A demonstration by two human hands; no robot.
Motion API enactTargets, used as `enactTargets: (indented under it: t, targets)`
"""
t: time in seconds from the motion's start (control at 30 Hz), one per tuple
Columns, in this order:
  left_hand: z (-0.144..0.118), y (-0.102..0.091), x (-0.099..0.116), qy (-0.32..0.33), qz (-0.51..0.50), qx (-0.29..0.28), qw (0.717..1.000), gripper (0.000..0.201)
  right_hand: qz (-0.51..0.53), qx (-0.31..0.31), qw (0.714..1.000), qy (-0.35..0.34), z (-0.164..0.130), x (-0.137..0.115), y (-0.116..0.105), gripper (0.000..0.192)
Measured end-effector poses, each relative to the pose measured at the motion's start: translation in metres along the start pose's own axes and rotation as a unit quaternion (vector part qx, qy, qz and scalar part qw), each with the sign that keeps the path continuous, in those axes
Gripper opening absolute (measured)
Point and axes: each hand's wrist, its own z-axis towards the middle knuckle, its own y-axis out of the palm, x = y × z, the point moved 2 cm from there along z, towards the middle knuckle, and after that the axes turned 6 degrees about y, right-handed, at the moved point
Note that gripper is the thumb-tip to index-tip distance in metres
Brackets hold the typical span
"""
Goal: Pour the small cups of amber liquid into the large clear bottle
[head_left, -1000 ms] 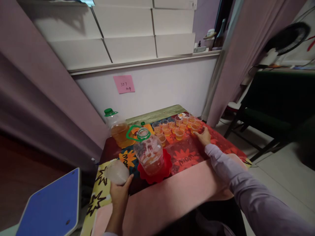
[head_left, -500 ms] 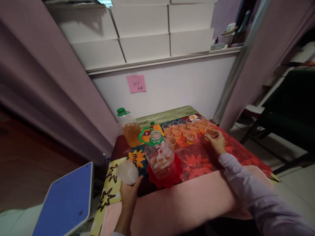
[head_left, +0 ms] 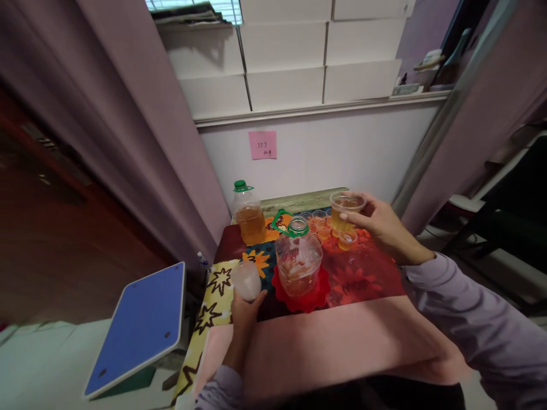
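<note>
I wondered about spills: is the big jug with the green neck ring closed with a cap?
No, the big jug on the red mat has an open mouth inside its green ring, with no cap on it.

The cup (head_left: 345, 208) in the right hand (head_left: 384, 228) is thin clear plastic, glossy, with amber liquid showing through. The left hand (head_left: 244, 307) grips a stack of cups (head_left: 247, 280) in frosted, cloudy plastic. At 12 o'clock from it, the open jug (head_left: 298, 262) is clear, shiny plastic with a green plastic neck ring and sits on a glossy red plastic mat (head_left: 304, 291). The capped bottle (head_left: 248, 213) at 11 o'clock is the same clear plastic. The desk (head_left: 299, 200) shows matt wood grain at its far edge, under a printed cover (head_left: 363, 273) with a slick sheen. The pink note (head_left: 262, 144) is matt paper.
</note>
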Motion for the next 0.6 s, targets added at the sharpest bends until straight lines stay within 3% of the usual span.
enactTargets:
  t: [0.23, 0.47, 0.6]
  targets:
    - [0.000, 0.003, -0.002, 0.006, -0.010, 0.007, 1.000, 0.086, -0.044, -0.059, 0.997, -0.036, 0.009, -0.024, 0.042, 0.069]
    - [0.003, 0.001, -0.003, 0.002, -0.024, -0.013, 1.000, 0.090, -0.105, -0.092, 0.988, -0.061, 0.013, -0.030, 0.048, 0.061]
    - [0.003, 0.003, -0.004, 0.006, -0.038, -0.004, 0.999, 0.096, -0.162, -0.081, 0.979, -0.090, 0.018, -0.025, 0.045, 0.060]
